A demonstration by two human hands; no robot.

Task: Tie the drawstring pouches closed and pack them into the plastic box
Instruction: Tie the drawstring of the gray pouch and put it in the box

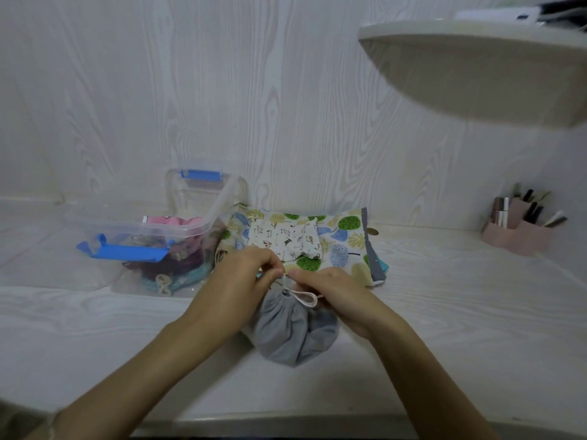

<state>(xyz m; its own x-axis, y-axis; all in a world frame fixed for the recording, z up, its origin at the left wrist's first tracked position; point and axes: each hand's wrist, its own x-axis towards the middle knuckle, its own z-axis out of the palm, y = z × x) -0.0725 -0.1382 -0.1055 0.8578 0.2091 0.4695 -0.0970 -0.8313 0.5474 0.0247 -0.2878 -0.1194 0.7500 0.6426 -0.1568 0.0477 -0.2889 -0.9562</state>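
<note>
Hands meet in the middle of the white table (444, 312), just over a grey pouch (292, 331). The grey pouch sits on the table close to the person, and its top is pulled tight into folds. A pale cord (304, 296) comes out of the top and makes a small loop that lies beside the neck. The left hand (241, 274) has its fingers curled and pinches the cord just above the pouch. The right hand (333, 293) pinches the same cord from the other side, and its fingertips nearly touch those of the left hand. Behind the hands lies a big flat pouch with green and blue trees (343, 242) on it. A small white pouch with little animals (286, 239) rests on top of that one. The plastic box (190, 228) stands to the left, touching the tree pouch. It is clear, with blue clips, and it is open at the top. Pink, purple and teal pouches are inside it. A pink holder (517, 233) with pens stands far off on the right, and a white shelf (476, 74) hangs on the wall above it.
</note>
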